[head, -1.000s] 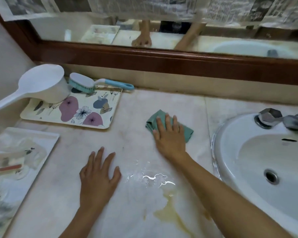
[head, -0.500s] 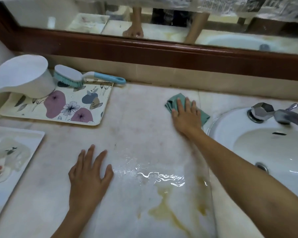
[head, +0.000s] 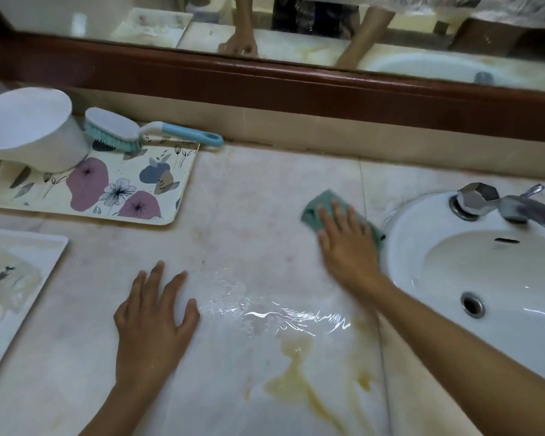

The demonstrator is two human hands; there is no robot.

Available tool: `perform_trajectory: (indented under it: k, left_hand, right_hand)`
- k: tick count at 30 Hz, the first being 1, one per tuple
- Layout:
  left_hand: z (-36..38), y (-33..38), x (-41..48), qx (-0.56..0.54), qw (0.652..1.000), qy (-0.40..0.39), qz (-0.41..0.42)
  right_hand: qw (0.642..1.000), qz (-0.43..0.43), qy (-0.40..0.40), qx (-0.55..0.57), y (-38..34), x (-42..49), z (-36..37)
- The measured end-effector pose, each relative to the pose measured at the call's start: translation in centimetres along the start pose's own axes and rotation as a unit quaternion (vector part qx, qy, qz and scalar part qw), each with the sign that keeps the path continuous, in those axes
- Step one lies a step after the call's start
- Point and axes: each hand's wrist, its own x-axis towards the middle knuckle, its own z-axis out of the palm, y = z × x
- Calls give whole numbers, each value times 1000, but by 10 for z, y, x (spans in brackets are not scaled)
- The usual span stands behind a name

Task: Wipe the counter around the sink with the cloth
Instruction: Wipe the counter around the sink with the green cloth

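Just off the sink's [head: 397,262] outer rim, on the side away from the faucet's spout, a teal cloth [head: 314,213] lies flat on the pale marble counter [head: 249,212], one corner right up against the basin edge. The right hand [head: 348,247] presses down on it with fingers straight and slightly spread, palm covering most of the fabric; the hand is a little blurred. Farther from the sink, nearer the person, the left hand [head: 151,322] rests flat on the counter, fingers spread wide, holding nothing. Between that hand and the sink a thin film of water [head: 280,314] glistens, and a yellowish stain [head: 296,382] runs from it toward the counter's front. At the sink's back stand a faceted metal knob [head: 477,196] and the faucet [head: 523,212]. Well apart from the sink, a floral tray [head: 170,219] carries a white water dipper [head: 35,130] and a blue-handled scrub brush [head: 123,133], whose handle overhangs the tray edge. Behind the sink runs a wood-framed mirror [head: 296,86].
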Motion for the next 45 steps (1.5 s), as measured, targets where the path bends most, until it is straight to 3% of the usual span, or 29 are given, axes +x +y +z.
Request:
perform_trajectory:
  k: [4, 6, 11, 13, 16, 19, 22, 25, 29, 32, 35, 37, 39, 42, 45]
  left_hand:
    - [2, -1, 1, -7, 1000, 1, -5]
    - [3, -1, 1, -15, 1000, 4, -8]
    - [0, 0, 2, -17, 1000, 3, -3]
    - [0, -1, 3, -20, 1000, 1, -4]
    - [-1, 0, 2, -18, 1000, 1, -5]
    - [-1, 1, 1, -9, 1000, 3, -7]
    - [0, 1, 1, -7, 1000, 1, -7]
    - [0, 1, 1, -3, 1000, 2, -11]
    - [-2, 2, 1, -10, 1000, 5, -6]
    - [-2, 1, 1, -10, 1000, 0, -1]
    - [-2, -1, 0, -21, 1000, 9, -2]
    - [-1, 1, -1, -19, 1000, 18, -2]
    - [0, 1, -1, -15, 1000, 21, -5]
    - [0, -3, -3, -16, 1000, 20, 11]
    - [1, -2, -1, -38, 999, 27, 15]
  right_hand:
    - [981, 180, 2, 71, -9, 96, -17]
    - [979, 185, 2, 80, -38, 108, -15]
    - [994, -102, -16, 35, -79, 18, 3]
    - [993, -113, -17, 39, -53, -6, 4]
    - [999, 41, 15, 32, -8, 14, -3]
    - [976, 209, 28, 60, 4, 70, -17]
    - [959, 268, 6, 89, -8, 109, -24]
    - [981, 174, -3, 81, -44, 97, -15]
    - [993, -74, -38, 82, -113, -6, 10]
    - [951, -295, -75, 44, -112, -108, 16]
    - [914, -397, -82, -7, -56, -137, 9]
    - [927, -366, -63, -47, -26, -108, 4]
    - [961, -266, -63, -51, -23, -61, -1]
    - [991, -123, -51, -8, -61, -12, 2]
    - [994, -93, -56, 28, -117, -17, 12]
